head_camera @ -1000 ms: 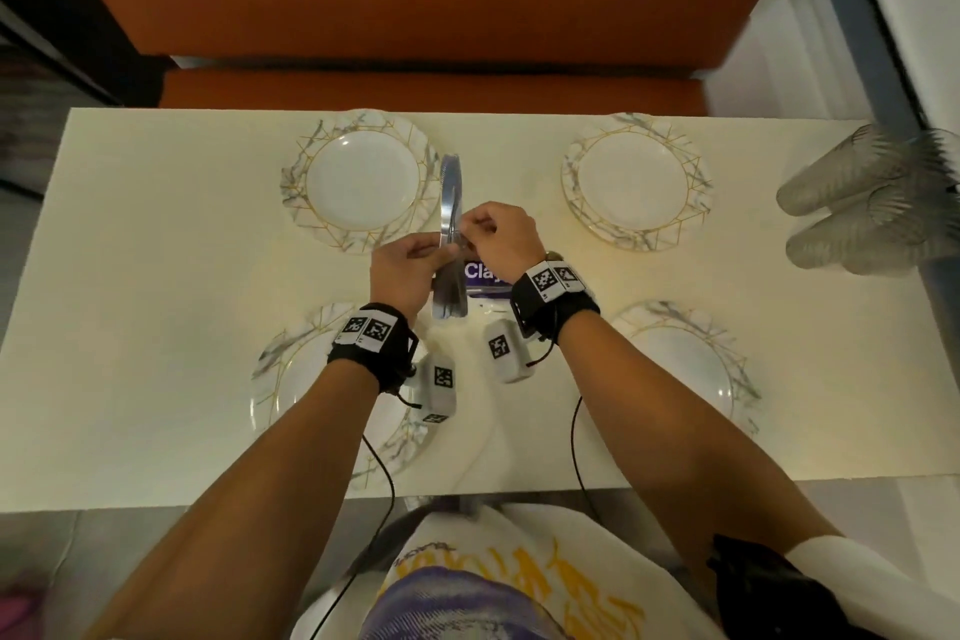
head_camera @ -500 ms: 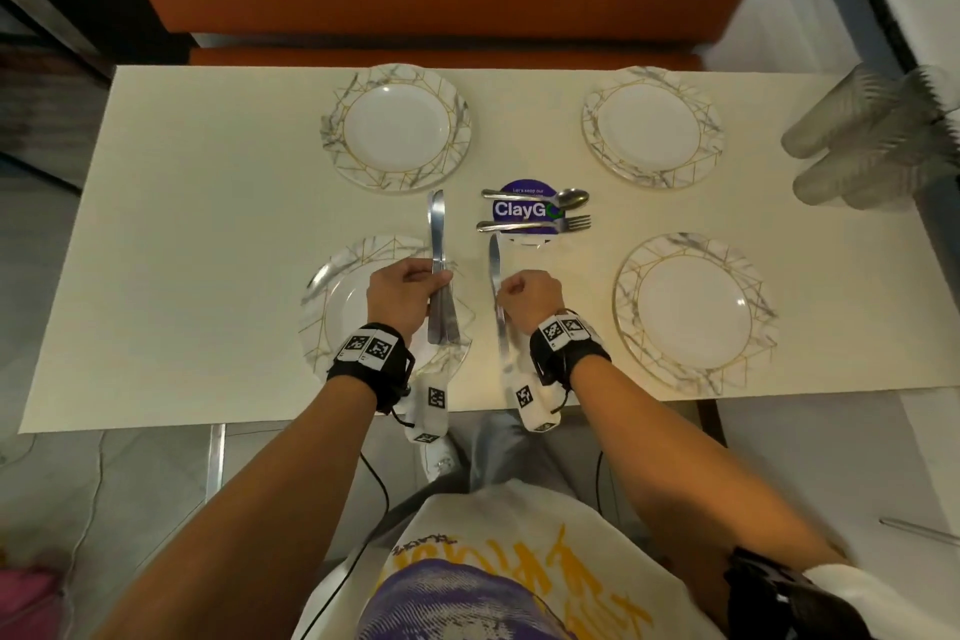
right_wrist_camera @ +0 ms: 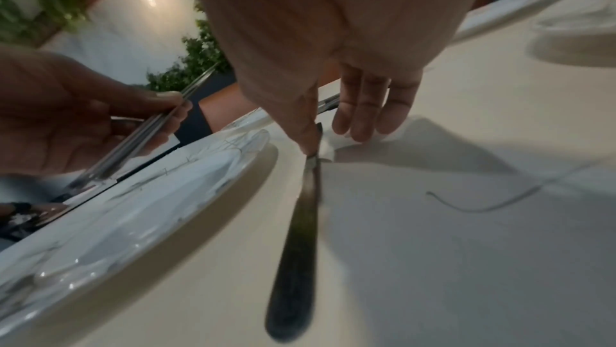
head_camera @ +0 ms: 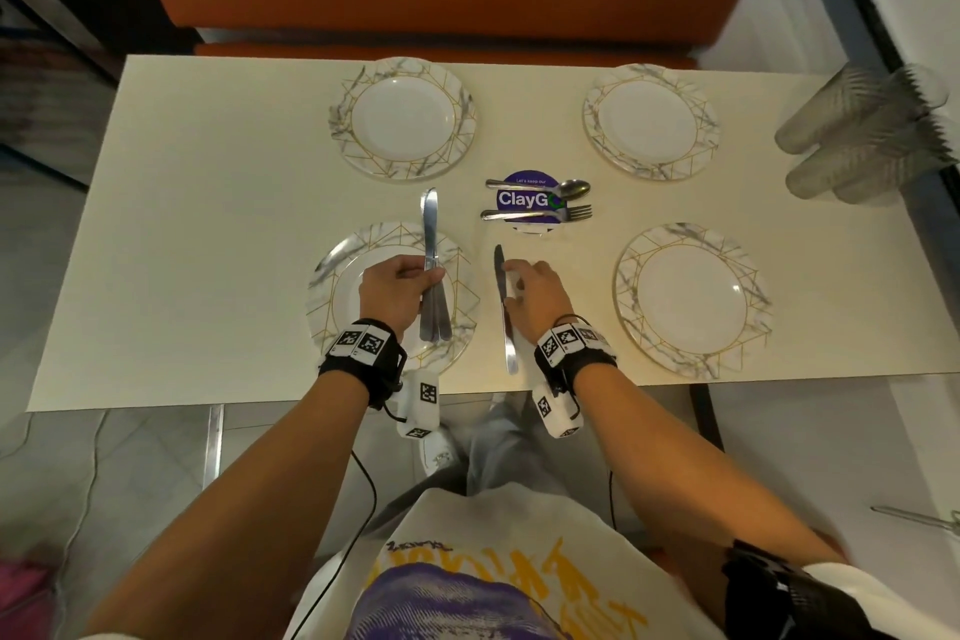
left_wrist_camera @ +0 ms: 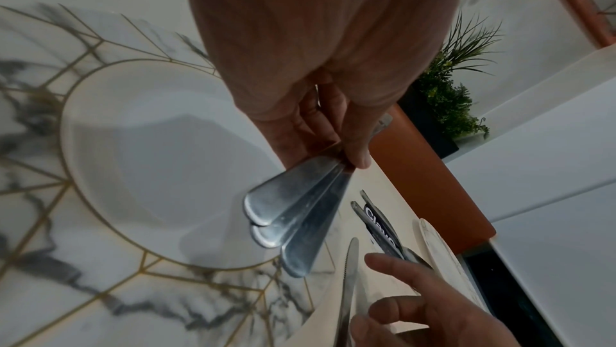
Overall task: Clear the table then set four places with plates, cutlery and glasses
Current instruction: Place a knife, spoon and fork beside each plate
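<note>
Spoon [head_camera: 539,184] and fork [head_camera: 535,214] lie across the purple sticker [head_camera: 519,199], glasses [head_camera: 857,135] far right.

Both arms reach forward from the near side, a little apart. The left arm [head_camera: 249,499] comes in from the near left. The right arm [head_camera: 685,468] comes in from the near right. A black band [head_camera: 363,351] goes round each wrist.

The left hand [head_camera: 397,294] has its back facing up. Its fingers [left_wrist_camera: 300,121] and thumb are curled round a bunch of knives [head_camera: 429,229] and hold them tight.

The right hand [head_camera: 537,299] is just to the right of it, palm down. Its fingers [right_wrist_camera: 363,107] are straight and point down. One of them presses on a single knife [head_camera: 508,353] but is not curled round it.
</note>
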### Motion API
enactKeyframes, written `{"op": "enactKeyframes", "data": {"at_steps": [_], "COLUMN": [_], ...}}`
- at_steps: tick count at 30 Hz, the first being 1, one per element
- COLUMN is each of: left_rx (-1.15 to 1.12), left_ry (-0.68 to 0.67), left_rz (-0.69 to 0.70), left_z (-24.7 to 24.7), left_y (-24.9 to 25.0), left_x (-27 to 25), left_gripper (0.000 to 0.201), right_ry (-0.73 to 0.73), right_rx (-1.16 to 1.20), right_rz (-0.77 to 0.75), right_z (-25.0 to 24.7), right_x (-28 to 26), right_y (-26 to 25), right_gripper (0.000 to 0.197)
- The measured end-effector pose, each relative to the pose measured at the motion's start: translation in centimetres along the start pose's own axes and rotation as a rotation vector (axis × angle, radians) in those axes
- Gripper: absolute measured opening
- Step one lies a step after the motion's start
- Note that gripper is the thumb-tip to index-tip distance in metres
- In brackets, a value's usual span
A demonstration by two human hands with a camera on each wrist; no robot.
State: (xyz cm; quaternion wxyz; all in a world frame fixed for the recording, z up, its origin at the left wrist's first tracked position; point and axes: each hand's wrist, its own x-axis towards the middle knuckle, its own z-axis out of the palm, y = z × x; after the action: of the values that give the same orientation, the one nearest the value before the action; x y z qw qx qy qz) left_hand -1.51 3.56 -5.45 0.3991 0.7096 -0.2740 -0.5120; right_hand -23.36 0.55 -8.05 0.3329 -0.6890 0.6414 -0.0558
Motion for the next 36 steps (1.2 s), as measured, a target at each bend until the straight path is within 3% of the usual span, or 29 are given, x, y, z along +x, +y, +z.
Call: {"op": "enactKeyframes", "data": {"at_steps": [2,5,22,26,29,33,36], "left_rx": [0.009,0.011,0.029,0.048,0.079,0.12,0.126], "left_ry": [0.003,0.01,0.02,-0.008,-0.032,-0.069,-0.106], "left_rz": [0.006,0.003,0.004,0.011,0.029,0.067,0.106], "left_z": [-0.1,-0.1,0.4,0.9,1.7,3.8,6.1], "left_y": [0.1,0.1,-0.3,-0.1,0.4,1.5,2.6], "left_x": [0.1,0.2,-0.3,-0.3,-0.4,-1.0,-1.7], "left_gripper": [0.016,0.015,0.016,0.018,0.017,0.021,0.021], "right_ry": [-0.043,-0.074,-0.09,-0.057,0.013,0.126,0.168], "right_rx": [-0.1,-0.178,-0.158,-0.05,0.081,0.237,0.37], "right_rz": [-0.043,-0.058,-0.072,-0.044,-0.019,-0.061,-0.047], "right_z": [0.0,0.3,1.3,1.0,0.0,-2.3,-4.2], "right_x": [-0.1,-0.5,-0.8,-0.8,-0.7,-0.8,-0.6], "right_y": [0.4,0.9,0.1,0.0,-0.2,-0.9,-1.4], "right_gripper": [0.062,0.064,0.064,0.065,0.058,0.03,0.022]}}
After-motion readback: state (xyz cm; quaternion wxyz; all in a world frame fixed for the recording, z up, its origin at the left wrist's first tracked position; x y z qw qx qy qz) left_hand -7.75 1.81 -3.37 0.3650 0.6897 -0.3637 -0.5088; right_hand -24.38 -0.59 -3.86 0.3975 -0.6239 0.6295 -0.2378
